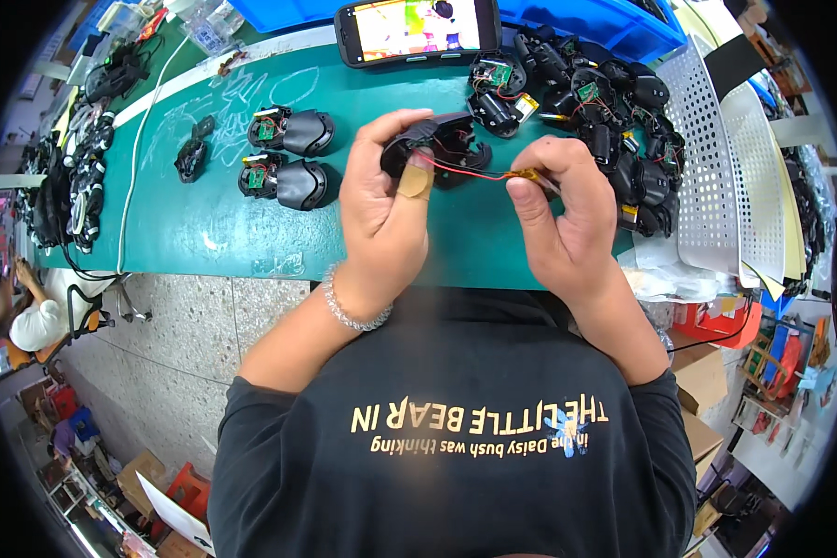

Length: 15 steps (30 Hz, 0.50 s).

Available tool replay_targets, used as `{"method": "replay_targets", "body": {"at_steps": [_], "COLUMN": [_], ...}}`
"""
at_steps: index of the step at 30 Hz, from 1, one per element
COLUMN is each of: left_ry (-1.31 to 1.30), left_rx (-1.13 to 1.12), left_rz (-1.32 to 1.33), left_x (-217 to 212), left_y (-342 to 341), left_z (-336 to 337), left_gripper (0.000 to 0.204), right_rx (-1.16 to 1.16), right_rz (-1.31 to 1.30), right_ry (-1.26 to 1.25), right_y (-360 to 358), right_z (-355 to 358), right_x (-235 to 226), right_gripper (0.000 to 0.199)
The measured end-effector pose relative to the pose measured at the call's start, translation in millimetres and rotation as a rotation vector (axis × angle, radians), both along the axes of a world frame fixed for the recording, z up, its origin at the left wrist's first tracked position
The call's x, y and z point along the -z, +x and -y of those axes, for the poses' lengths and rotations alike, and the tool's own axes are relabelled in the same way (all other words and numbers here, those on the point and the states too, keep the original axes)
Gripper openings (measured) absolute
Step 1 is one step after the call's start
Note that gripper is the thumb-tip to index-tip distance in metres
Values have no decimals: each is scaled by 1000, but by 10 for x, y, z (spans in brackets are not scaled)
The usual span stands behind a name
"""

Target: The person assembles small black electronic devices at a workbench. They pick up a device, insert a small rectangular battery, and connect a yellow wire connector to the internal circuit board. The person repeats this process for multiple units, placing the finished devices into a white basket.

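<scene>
1. Bright, even light is falling on the green table, left hand and right hand.
2. The phone screen is glowing.
3. A hazy vertical streak is softening the middle of the black shirt.
4. Straight edges are bowing; black is swallowing the corners.

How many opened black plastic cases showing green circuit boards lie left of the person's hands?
2: one opened black plastic case is higher in the picture, the other just below it. I cannot tell whether the small black plastic piece farther left hides another board.
</scene>
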<state>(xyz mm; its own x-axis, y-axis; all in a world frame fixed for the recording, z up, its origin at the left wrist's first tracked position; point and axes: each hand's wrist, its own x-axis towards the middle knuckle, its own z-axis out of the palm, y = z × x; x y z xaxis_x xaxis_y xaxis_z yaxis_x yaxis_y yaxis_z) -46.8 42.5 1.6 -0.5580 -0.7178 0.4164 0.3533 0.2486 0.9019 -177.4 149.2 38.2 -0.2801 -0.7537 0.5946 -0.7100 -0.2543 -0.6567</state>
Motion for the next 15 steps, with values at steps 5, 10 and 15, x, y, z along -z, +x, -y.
{"method": "replay_targets", "body": {"at_steps": [5, 10, 15], "left_ry": [549, 680, 611], "left_rx": [227, 304, 383], "left_rz": [-74, 75, 158], "left_x": [-59, -18, 64], "left_y": [-52, -30, -41], "left_z": [-147, -165, -200], "left_gripper": [23, 21, 19], "right_rx": [14, -66, -12], "right_rz": [-72, -59, -333], "right_ry": [-19, 52, 161], "right_y": [-94, -85, -212], "right_z": [95, 129, 164], "right_x": [86, 24, 75], "right_gripper": [9, 18, 24]}}
